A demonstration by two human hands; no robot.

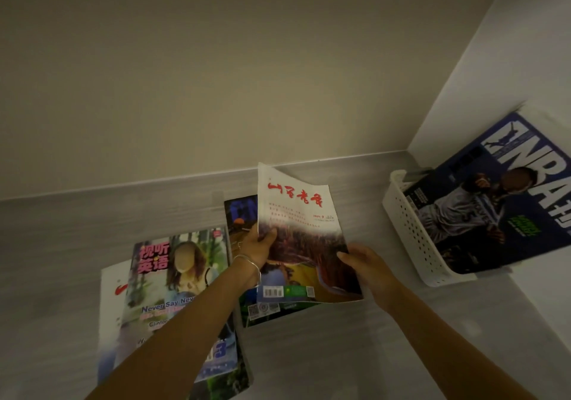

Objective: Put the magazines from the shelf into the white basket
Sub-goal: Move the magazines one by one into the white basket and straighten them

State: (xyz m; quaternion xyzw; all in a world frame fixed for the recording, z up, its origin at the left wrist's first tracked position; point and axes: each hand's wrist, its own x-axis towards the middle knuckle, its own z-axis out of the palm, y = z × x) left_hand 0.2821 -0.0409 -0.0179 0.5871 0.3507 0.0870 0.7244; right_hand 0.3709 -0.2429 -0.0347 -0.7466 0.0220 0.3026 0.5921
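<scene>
fingers [268, 235] of left hand [258, 246] and right hand [367, 268] are gripping the red-titled magazine [302, 245] above the shelf [340, 347], and its floppy top edge is risking snagging on the white basket [414, 232] at two o'clock.

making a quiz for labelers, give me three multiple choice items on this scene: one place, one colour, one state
1. Where on the shelf is the white basket? A) left end B) right end C) middle
2. Title colour on the held magazine? A) red B) green C) black
3. What grips the held magazine? A) one hand B) both hands C) nothing
Key: 1 B, it sits far right; 2 A, red characters; 3 B, left hand and right hand pinch its edges.
</scene>
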